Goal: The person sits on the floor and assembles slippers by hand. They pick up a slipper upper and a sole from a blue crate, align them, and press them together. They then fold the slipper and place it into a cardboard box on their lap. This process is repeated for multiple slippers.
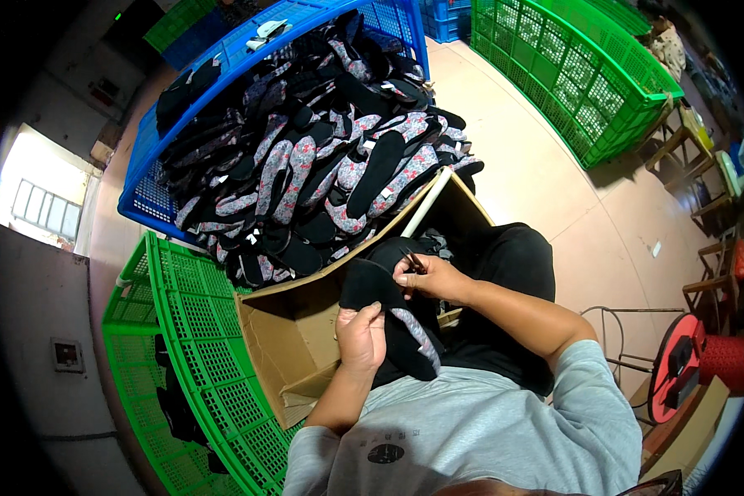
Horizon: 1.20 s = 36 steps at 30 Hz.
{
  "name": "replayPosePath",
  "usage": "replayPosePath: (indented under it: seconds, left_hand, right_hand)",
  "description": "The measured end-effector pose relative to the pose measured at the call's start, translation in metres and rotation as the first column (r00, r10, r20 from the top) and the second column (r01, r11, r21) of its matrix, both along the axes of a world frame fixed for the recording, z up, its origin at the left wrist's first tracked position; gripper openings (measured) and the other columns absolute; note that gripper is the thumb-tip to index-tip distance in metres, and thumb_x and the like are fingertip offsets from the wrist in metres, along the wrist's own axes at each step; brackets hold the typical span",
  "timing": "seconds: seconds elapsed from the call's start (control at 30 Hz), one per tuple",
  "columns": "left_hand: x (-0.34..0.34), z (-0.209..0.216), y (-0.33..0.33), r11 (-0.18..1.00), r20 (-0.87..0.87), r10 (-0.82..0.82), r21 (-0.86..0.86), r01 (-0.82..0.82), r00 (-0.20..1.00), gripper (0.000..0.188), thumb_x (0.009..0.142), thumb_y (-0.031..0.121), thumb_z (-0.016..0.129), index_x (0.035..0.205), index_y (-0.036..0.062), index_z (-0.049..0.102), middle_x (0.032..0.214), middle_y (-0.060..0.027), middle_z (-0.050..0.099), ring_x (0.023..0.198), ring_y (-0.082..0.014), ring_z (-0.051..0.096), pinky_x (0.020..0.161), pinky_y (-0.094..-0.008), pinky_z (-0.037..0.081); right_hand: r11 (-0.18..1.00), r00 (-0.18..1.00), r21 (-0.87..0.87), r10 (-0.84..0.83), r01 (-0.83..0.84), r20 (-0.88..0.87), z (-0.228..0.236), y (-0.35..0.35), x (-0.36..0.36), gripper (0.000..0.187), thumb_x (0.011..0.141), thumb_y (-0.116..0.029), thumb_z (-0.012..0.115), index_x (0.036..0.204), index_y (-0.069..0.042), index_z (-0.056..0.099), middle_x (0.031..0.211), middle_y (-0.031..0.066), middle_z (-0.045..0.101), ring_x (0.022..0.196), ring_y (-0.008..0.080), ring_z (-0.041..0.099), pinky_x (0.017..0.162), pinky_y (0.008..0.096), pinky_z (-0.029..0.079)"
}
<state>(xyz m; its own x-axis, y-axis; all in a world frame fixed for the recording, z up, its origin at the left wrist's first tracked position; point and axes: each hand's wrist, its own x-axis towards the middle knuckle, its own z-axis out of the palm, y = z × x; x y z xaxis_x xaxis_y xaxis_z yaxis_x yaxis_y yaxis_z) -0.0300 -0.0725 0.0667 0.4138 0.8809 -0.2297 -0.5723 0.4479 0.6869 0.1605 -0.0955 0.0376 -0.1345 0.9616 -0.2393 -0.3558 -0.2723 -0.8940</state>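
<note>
A black slipper [367, 285] with a grey floral-patterned part lies across my lap, its sole side dark. My left hand [360, 337] is closed on it, the thumb pressed flat on the black fabric. At the slipper's upper right edge is my right hand [428, 279], closed around small dark thread snips [415, 261] whose pointed ends stick out past the fingers. The fingertips of that hand are close to the slipper's edge; whether they pinch a thread is too small to tell.
Ahead, a tipped blue crate [145, 169] spills a heap of black and floral slippers [306, 153] toward a cardboard box [277, 335] before my knees. Green crates [211, 364] stand at my left, another green crate [583, 83] at far right. A red-topped stool [668, 364] stands right.
</note>
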Motion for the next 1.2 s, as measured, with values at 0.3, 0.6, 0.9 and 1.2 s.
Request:
replayPosePath:
  seconds: [0.3, 0.6, 0.9, 1.2]
  left_hand:
    - [0.013, -0.056, 0.018, 0.997, -0.089, 0.016, -0.07, -0.022, 0.996, 0.045, 0.084, -0.012, 0.055, 0.127, -0.0017, 0.047, 0.126, -0.0145, 0.057, 0.114, -0.0226, 0.057, 0.102, -0.0358, 0.045]
    - [0.014, -0.053, 0.03, 0.995, -0.122, 0.003, -0.097, -0.015, 0.993, 0.051, 0.086, -0.012, 0.052, 0.135, -0.0002, 0.044, 0.136, -0.012, 0.05, 0.124, -0.0212, 0.051, 0.107, -0.0324, 0.039]
    - [0.012, -0.048, 0.034, 0.998, -0.058, -0.058, 0.003, 0.059, 0.997, 0.052, 0.084, -0.015, 0.05, 0.133, 0.002, 0.045, 0.138, -0.01, 0.049, 0.127, -0.0205, 0.048, 0.107, -0.0322, 0.038]
    - [0.01, -0.049, 0.036, 0.997, -0.043, -0.061, -0.051, 0.058, 0.997, 0.058, 0.081, -0.017, 0.048, 0.136, -0.0004, 0.042, 0.139, -0.0138, 0.049, 0.129, -0.0239, 0.048, 0.11, -0.0333, 0.037]
  right_hand:
    - [0.987, 0.974, -0.097, -0.103, 0.125, 0.202, -0.018, 0.0, -0.001, 0.021, 0.09, -0.017, 0.072, 0.103, -0.011, 0.057, 0.074, -0.004, 0.053, 0.054, 0.0045, 0.043, 0.045, 0.0207, 0.032]
    - [0.986, 0.979, -0.131, -0.074, 0.1, 0.192, -0.031, 0.001, 0.0, 0.014, 0.093, -0.018, 0.068, 0.098, -0.011, 0.058, 0.073, -0.0055, 0.052, 0.054, 0.0027, 0.041, 0.045, 0.02, 0.029]
    - [0.989, 0.978, -0.145, 0.058, -0.029, 0.2, -0.009, -0.001, 0.005, 0.018, 0.087, -0.017, 0.076, 0.09, -0.009, 0.06, 0.075, -0.0052, 0.056, 0.065, 0.0031, 0.048, 0.054, 0.0201, 0.037]
    - [0.947, 0.743, 0.314, -0.164, -0.065, 0.649, -0.023, -0.007, -0.002, 0.019, 0.074, -0.005, 0.076, 0.081, -0.005, 0.058, 0.071, 0.0042, 0.059, 0.07, 0.0135, 0.057, 0.064, 0.0278, 0.045]
